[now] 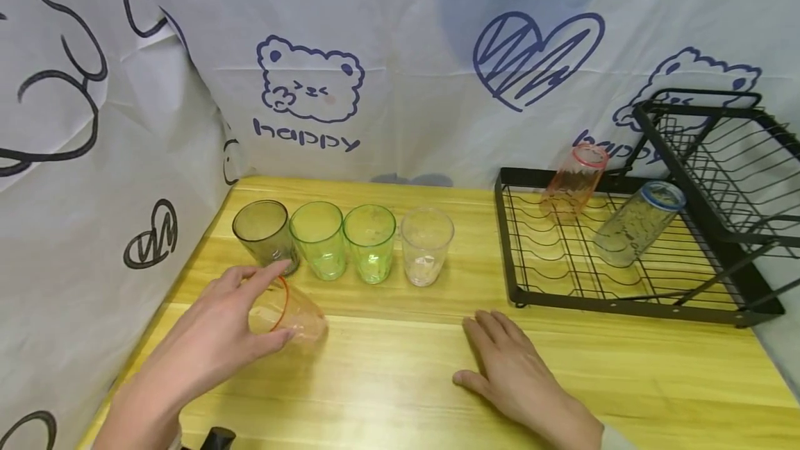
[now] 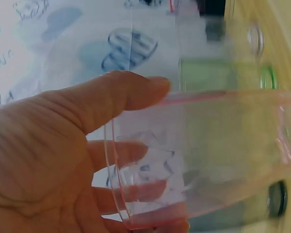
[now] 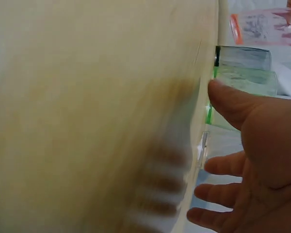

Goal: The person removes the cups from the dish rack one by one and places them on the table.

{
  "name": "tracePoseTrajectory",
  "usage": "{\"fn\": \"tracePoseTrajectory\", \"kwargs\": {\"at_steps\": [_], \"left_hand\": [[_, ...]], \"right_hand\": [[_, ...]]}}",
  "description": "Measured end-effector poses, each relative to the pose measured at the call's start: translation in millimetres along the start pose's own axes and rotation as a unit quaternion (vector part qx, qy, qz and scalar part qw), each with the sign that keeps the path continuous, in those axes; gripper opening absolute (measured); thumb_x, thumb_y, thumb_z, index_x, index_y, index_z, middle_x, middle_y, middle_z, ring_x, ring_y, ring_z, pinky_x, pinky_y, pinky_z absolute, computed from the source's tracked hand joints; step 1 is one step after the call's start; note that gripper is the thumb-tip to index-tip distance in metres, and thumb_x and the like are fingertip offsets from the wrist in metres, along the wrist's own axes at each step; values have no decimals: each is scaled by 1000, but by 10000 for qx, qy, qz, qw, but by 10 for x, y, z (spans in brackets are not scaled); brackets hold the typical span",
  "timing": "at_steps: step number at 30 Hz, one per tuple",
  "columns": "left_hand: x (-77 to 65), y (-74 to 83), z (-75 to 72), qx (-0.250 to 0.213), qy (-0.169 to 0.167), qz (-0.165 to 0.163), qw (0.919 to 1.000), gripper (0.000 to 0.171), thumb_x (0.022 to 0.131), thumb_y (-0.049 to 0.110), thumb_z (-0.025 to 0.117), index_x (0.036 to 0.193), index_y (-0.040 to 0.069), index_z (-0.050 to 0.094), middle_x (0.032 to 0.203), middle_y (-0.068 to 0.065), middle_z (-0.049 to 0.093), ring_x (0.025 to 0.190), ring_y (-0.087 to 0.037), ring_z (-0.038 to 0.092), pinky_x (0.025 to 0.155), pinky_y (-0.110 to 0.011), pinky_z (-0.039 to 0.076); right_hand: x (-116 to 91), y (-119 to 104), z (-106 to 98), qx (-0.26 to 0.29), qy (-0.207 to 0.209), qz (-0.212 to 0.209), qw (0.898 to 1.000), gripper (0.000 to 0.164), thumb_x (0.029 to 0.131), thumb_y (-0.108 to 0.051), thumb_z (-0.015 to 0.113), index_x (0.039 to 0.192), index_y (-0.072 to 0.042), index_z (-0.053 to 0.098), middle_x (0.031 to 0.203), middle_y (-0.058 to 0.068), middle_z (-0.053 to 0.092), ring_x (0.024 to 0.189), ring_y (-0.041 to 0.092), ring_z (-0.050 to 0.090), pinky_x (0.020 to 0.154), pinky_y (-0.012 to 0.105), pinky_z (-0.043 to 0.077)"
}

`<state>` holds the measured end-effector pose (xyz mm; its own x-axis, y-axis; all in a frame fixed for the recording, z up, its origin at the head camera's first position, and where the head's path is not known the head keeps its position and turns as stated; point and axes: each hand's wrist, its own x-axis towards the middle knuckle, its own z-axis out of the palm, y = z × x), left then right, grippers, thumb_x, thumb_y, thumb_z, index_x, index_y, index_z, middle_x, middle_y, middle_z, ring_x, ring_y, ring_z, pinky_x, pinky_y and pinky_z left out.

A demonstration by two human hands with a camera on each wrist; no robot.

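Observation:
My left hand point(image 1: 215, 325) grips a clear orange-pink tumbler point(image 1: 303, 318) near its rim, thumb on one side and fingers on the other. The tumbler is tilted, its mouth toward my palm and its base toward the right; the left wrist view shows its see-through wall point(image 2: 223, 145). Just behind it, a dark grey tumbler point(image 1: 262, 228) stands upright at the left end of a row. Beside that come two green tumblers point(image 1: 317, 238) and a colourless one point(image 1: 427, 245). My right hand point(image 1: 515, 370) is low over the wooden table, fingers extended, holding nothing.
A black wire rack point(image 1: 515, 297) with a raised upper tier stands at the right. In its lower tray lean a pink-rimmed glass point(image 1: 575, 182) and a blue-rimmed glass point(image 1: 640, 224). A printed white cloth point(image 1: 412, 117) hangs behind and to the left of the table point(image 1: 400, 380).

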<state>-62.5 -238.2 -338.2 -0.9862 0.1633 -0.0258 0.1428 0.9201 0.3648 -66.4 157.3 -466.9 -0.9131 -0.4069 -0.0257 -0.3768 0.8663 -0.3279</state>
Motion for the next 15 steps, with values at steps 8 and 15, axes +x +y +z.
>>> {"fn": "tracePoseTrajectory", "kwargs": {"at_steps": [8, 15], "left_hand": [[46, -423, -47, 79, 99, -275, 9995, 102, 80, 38, 90, 161, 4, 37, 144, -38, 49, 126, -62, 48, 98, -79, 43], [115, -546, -62, 20, -40, -406, 9992, 99, 81, 38, 89, 158, 2, 38, 146, -40, 41, 126, -61, 47, 96, -77, 45]], "right_hand": [[-14, 12, 11, 0, -521, 220, 9984, 91, 91, -61, 74, 157, -5, 48, 165, 23, 40, 153, 49, 34, 118, 72, 34], [-12, 17, 14, -29, -598, 296, 9978, 91, 91, -62, 73, 157, -5, 48, 165, 22, 40, 154, 47, 34, 118, 72, 33]]}}
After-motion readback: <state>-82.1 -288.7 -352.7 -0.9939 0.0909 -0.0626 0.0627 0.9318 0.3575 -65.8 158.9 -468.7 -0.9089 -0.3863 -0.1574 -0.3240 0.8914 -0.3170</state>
